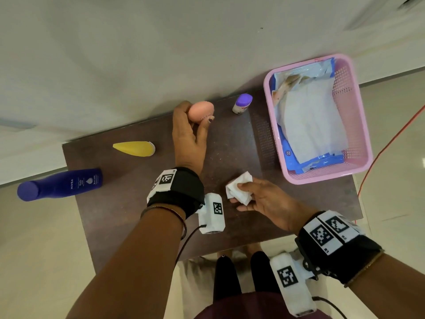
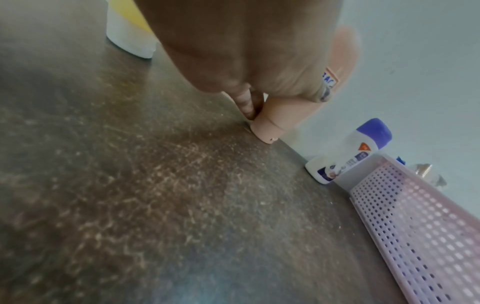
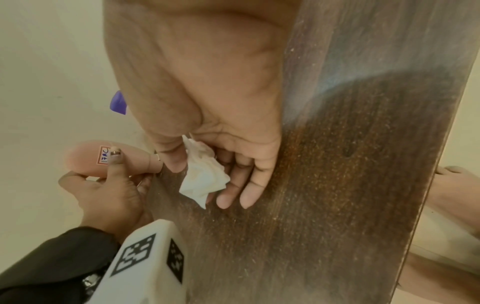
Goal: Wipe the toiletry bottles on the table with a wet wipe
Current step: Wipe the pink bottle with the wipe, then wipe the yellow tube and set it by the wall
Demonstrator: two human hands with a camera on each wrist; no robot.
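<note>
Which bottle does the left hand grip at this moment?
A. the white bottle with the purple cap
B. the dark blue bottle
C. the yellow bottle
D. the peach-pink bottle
D: the left hand curls its fingers round the peach-pink bottle, whose cap end rests on the table; the other three stand untouched.

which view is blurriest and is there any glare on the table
Left wrist view is softest: the left hand fills the top out of focus, though the peach bottle cap is fairly clear. Right wrist view shows a pale glare streak across the table beside the wet wipe. Head view is sharp in the middle, its straight lines bent towards the edges.
</note>
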